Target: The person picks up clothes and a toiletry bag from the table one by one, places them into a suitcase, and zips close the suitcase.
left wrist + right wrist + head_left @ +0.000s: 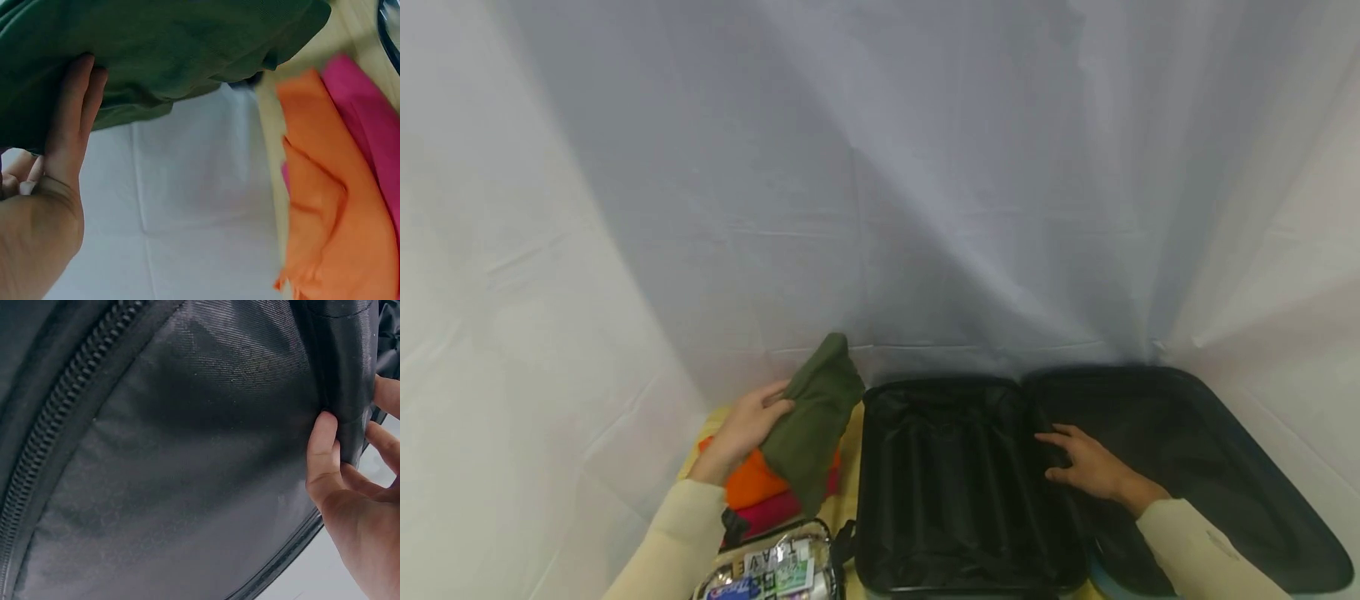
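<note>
Left hand (747, 429): raised above the stack of folded clothes, forearm in a cream sleeve (673, 533) extended forward. The fingers and thumb are curled round one edge of the green garment (816, 417); the left wrist view shows the fingers (74, 119) laid along the underside of the fabric with the cloth bunched over them. The green garment is lifted clear of the stack and hangs from the grip, its upper end pointing up toward the backdrop and its lower end drooping over the orange garment (751, 483).

Right hand (1086, 464): stretched out low over the open suitcase (970, 483), palm down, at the central ridge between the two halves. In the right wrist view the thumb (322, 456) and fingers pinch a fold of the black lining (187, 456) at its edge; a zip (56, 431) runs along the lining on the far side of that view.

Positions relative to the suitcase:
- The green garment is just to the left of the left half, above table level and not touching it.
- The orange garment and the pink garment (775, 510) beneath it lie stacked left of the suitcase, directly below the green garment.
- A clear pouch (771, 567) holding small packets sits near the front left corner of the suitcase.
- A white cloth backdrop (880, 167) rises behind it.
</note>
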